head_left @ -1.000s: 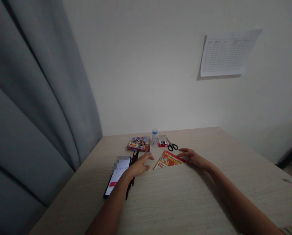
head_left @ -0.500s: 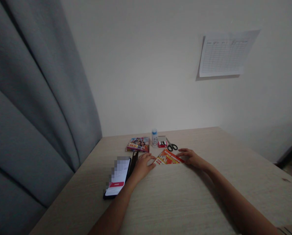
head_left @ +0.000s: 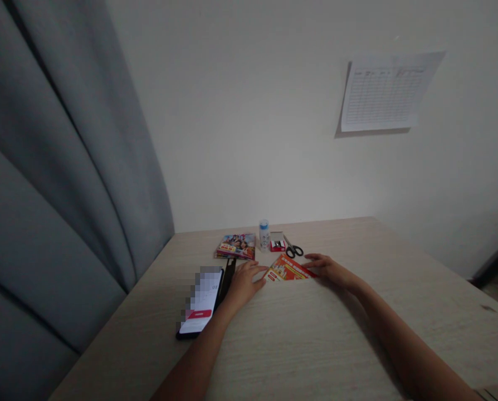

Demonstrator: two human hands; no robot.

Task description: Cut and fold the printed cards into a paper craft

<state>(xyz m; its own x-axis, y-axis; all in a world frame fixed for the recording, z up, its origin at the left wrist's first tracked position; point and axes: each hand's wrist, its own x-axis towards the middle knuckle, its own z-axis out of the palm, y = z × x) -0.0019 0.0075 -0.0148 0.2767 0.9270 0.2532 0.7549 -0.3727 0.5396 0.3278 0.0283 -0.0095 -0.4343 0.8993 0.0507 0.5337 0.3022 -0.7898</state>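
Observation:
A red-orange printed paper (head_left: pixel 288 269), with a pointed top and a straight near edge, lies flat on the table between my hands. At its left corner my left hand (head_left: pixel 245 279) rests with thumb and index finger apart, the fingertips touching or close to the corner. My right hand (head_left: pixel 326 268) lies over the right corner, fingers stretched out and spread. Just beyond the paper are scissors (head_left: pixel 294 252) with black handles and a small red-and-white box (head_left: pixel 278 245). A small clear bottle with a blue band (head_left: pixel 264 236) stands beside the box.
A stack of colourful printed leaflets (head_left: pixel 236 246) lies behind my left hand. Left of that forearm is a phone (head_left: pixel 201 303) with a lit screen, and a dark strip-like object (head_left: pixel 227 278) lies alongside it. A grey curtain (head_left: pixel 107 167) borders the left side; a wall stands behind the table.
My hands and the paper hold nearly the same places. The number on the phone screen differs, and the view has shifted very slightly.

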